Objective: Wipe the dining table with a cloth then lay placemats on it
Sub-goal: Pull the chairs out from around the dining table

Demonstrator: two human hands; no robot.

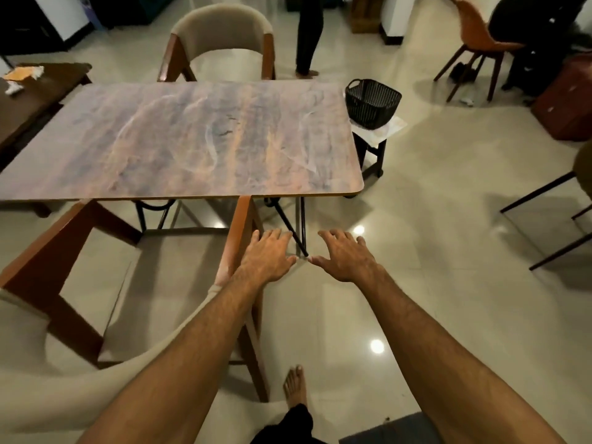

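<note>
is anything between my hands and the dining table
The wooden frame of the near chair stands between the left hand and the dining table's near edge. Ahead of the right hand nothing visible blocks the way.

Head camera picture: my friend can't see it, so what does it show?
Left hand and right hand reach out, open and empty, toward a marbled dining table. A near chair and a far chair flank it, and a black basket sits on a stool by its right end.

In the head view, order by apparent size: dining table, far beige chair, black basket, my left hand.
1. dining table
2. far beige chair
3. black basket and left hand look alike; hand nearer camera, unranked.
</note>
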